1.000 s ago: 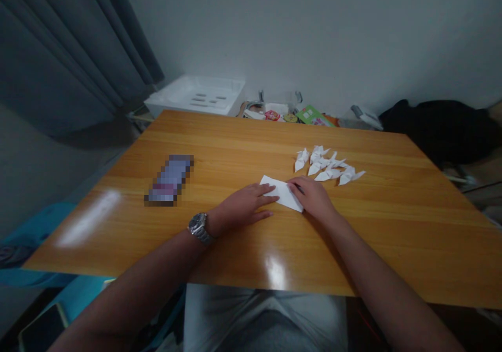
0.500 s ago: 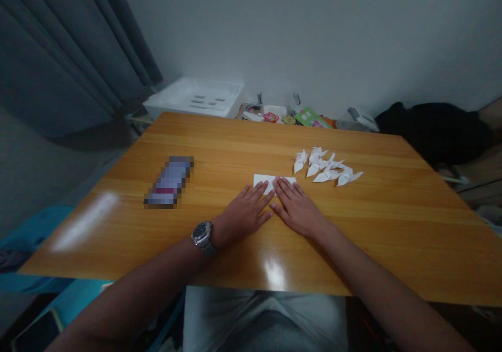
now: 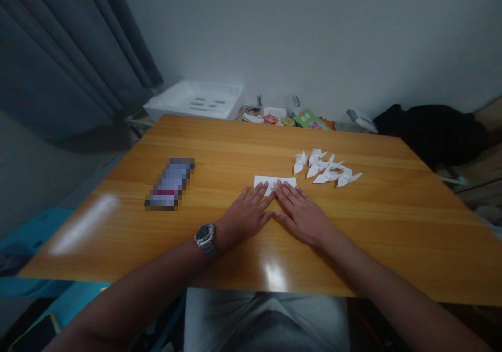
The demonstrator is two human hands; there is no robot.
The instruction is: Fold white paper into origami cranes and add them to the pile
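A folded strip of white paper (image 3: 262, 180) lies flat on the wooden table (image 3: 219, 143) in front of me. My left hand (image 3: 249, 211), with a metal watch (image 3: 205, 236) on the wrist, rests flat with its fingertips on the paper's left part. From the other side my right hand (image 3: 300, 211) presses outstretched fingers on the paper's right part. The two hands nearly meet at the middle, and their fingers hide the paper's near edge. Beyond my right hand stand several white paper cranes (image 3: 323, 168) in a loose group.
A phone-like device (image 3: 170, 183), blurred out, lies on the table's left side. Behind the far edge are a white plastic tray (image 3: 196, 97), a green packet (image 3: 311, 119) and other small items. Blue stools (image 3: 43, 231) stand at the left, and a dark heap (image 3: 427, 132) sits at the back right.
Both hands remain flat on the paper. My right hand has shifted slightly towards me, and a little more of the paper's upper right edge shows. The view has tilted very slightly.
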